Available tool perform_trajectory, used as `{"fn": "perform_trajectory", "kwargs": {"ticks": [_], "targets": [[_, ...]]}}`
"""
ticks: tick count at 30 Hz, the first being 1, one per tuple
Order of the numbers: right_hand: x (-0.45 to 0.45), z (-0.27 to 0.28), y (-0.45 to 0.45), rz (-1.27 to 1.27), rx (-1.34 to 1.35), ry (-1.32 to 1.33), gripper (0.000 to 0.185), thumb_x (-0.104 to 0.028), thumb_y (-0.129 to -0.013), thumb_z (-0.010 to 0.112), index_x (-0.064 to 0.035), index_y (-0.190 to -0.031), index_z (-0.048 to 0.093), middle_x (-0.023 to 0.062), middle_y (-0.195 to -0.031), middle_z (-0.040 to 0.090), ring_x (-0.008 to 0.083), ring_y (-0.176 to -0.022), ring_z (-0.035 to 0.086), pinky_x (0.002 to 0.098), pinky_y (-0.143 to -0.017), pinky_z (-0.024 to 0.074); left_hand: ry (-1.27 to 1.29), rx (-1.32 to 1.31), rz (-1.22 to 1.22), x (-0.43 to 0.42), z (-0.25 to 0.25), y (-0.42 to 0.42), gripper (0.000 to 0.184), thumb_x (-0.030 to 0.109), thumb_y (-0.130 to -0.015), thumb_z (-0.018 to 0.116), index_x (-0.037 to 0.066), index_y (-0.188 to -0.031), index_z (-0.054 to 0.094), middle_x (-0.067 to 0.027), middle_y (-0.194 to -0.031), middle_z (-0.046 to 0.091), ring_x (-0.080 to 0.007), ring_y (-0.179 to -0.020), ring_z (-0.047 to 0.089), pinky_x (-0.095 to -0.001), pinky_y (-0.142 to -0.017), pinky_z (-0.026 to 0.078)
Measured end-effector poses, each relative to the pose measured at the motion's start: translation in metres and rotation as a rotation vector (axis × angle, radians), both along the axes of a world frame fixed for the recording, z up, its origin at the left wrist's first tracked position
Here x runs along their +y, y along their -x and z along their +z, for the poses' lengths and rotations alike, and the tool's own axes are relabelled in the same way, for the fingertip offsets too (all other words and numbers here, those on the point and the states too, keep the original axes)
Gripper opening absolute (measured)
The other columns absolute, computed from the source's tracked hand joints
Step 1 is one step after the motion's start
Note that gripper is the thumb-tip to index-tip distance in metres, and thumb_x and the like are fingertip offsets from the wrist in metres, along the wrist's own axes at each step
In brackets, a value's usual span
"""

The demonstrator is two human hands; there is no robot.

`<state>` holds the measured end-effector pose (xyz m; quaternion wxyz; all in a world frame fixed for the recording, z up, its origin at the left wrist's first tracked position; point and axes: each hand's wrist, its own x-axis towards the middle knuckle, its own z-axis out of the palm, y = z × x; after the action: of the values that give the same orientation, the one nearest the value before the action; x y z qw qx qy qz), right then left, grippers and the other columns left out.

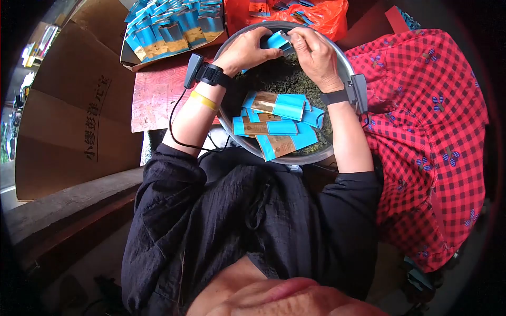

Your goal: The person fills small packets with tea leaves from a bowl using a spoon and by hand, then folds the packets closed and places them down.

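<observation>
Over the far part of a large metal basin [224, 118], my left hand [246, 51] is wrapped round a small blue packet [276, 40]. The fingers of my right hand [316, 55] are pinched at the packet's right end, where a silvery edge shows. Whether they also hold anything else is hidden. Dark green dried leaves, like tea [276, 79], lie loose in the basin below both hands. Several flat blue-and-gold packets [279, 129] are piled on the leaves at the near side.
Upright blue-and-gold packets [174, 34] crowd a shallow carton at the back left, beside a red wooden surface [150, 105]. A red plastic bag [329, 18] with packets lies behind the basin. A large cardboard box [68, 110] stands left; red checked cloth [432, 131] hangs right.
</observation>
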<state>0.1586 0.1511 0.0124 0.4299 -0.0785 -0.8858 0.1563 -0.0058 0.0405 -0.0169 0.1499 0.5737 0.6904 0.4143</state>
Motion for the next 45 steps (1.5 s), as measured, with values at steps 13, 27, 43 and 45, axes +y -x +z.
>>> {"fn": "perform_trajectory", "kwargs": {"ticks": [13, 27, 43, 45], "targets": [[0.034, -0.024, -0.014, -0.238, -0.496, 0.293, 0.027, -0.032, -0.094, 0.047, -0.0093, -0.097, 0.062, 0.0123, -0.085, 0.068, 0.0317, -0.084, 0.065, 0.041, -0.074, 0.0502, -0.011, -0.025, 0.072, -0.001, 0.0, 0.001, 0.053, 0.035, -0.077, 0.077, 0.0, -0.112, 0.059, -0.0084, -0.078, 0.064, -0.0106, -0.058, 0.057, -0.0267, -0.053, 0.046], [0.027, -0.042, 0.004, 0.111, -0.539, 0.947, 0.024, -0.02, -0.094, 0.049, 0.0003, -0.097, 0.06, 0.0085, -0.077, 0.066, 0.0165, -0.071, 0.064, 0.0295, -0.066, 0.0509, 0.009, -0.023, 0.067, -0.001, 0.001, 0.0, 0.053, 0.034, -0.078, 0.076, 0.0, -0.115, 0.058, -0.0085, -0.079, 0.065, -0.0107, -0.059, 0.058, -0.0267, -0.054, 0.046], [0.04, 0.0, -0.017, 0.187, 0.14, 1.185, 0.024, -0.025, -0.097, 0.051, -0.0041, -0.098, 0.063, 0.0037, -0.075, 0.064, 0.0122, -0.067, 0.062, 0.0246, -0.064, 0.0502, -0.017, -0.009, 0.049, 0.001, -0.003, 0.003, 0.052, 0.035, -0.078, 0.075, 0.001, -0.115, 0.058, -0.0077, -0.075, 0.063, -0.0102, -0.059, 0.058, -0.0257, -0.054, 0.046], [0.041, -0.001, -0.016, 0.122, 0.192, 1.109, 0.024, -0.025, -0.097, 0.05, -0.0041, -0.099, 0.062, 0.0045, -0.076, 0.065, 0.0123, -0.068, 0.062, 0.0245, -0.064, 0.05, -0.004, 0.006, 0.053, -0.002, 0.0, 0.001, 0.052, 0.035, -0.079, 0.075, 0.001, -0.115, 0.058, -0.0078, -0.076, 0.063, -0.0104, -0.06, 0.059, -0.0258, -0.055, 0.046]]}}
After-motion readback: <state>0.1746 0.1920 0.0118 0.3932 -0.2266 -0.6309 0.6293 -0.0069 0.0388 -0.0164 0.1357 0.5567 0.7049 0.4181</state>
